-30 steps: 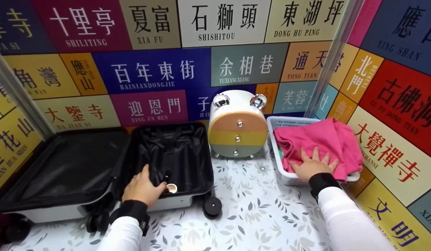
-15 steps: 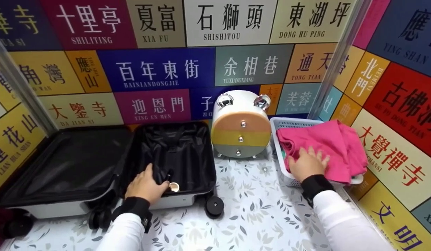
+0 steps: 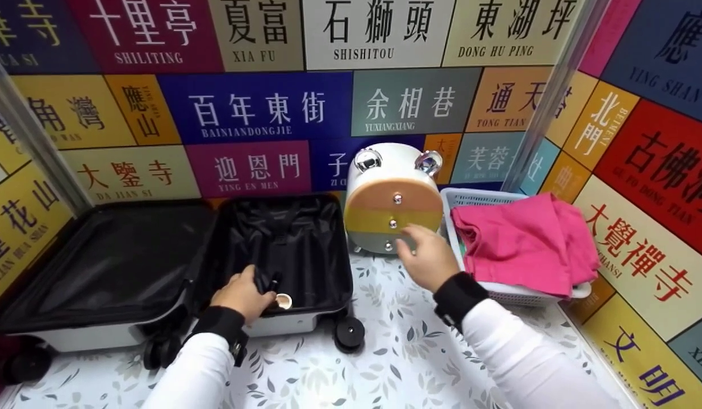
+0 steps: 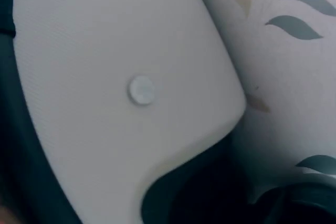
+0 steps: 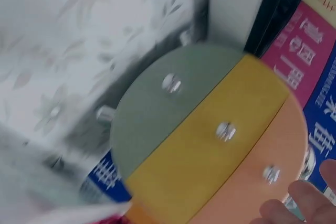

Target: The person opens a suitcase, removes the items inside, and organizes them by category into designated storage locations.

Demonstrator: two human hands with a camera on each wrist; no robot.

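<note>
My left hand [image 3: 243, 295] rests at the front edge of the black-lined half of an open suitcase [image 3: 294, 227], thumb and forefinger apart. By the thumb are a small dark piece and a round beige item [image 3: 283, 301] on the lining. The left wrist view shows the suitcase's pale outer shell [image 4: 131, 40]. My right hand [image 3: 427, 258], holding nothing, is in front of a round drawer cabinet [image 3: 393, 213] banded orange, yellow and green, its fingers near the lower knobs. A folded pink cloth [image 3: 527, 244] lies in a white plastic basket [image 3: 456, 261] to the right.
The suitcase's other half [image 3: 101, 267] lies flat on the left. Black wheels [image 3: 349, 334] stick out at the front. Patterned walls [image 3: 254, 108] close in the back and sides. A leaf-print floor covering [image 3: 328, 375] runs beneath everything.
My right hand has left the pink cloth and moved left to the front of the drawer cabinet. The left hand has stayed at the suitcase edge.
</note>
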